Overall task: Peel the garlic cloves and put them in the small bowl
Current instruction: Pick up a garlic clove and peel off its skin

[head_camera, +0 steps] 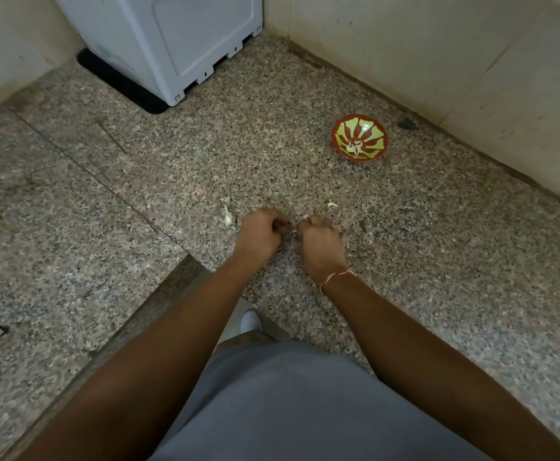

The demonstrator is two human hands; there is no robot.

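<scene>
Speckled granite worktop (pixel 405 261) meets tiled walls; a white appliance (pixel 172 44) stands far left. Both hands, left (pixel 260 234) and right (pixel 320 242), curl together, their contents hidden. Small bowl (pixel 359 137) sits far right, holding peeled cloves (pixel 353 147). One garlic clove (pixel 228 219) lies just left of the hands.

Both hands are over the speckled stone table (pixel 438 261), close together, the left hand (pixel 261 231) and the right hand (pixel 320 242) with fingers curled around something small and pale between them, which is too hidden to tell. A garlic clove (pixel 228 218) lies just beside the left hand, and a scrap of peel (pixel 332 204) lies near the right hand. The small bowl (pixel 359 138), red and green with pale pieces inside, stands well apart near the wall (pixel 438 54), and a white appliance (pixel 172 38) stands in the far corner.
</scene>
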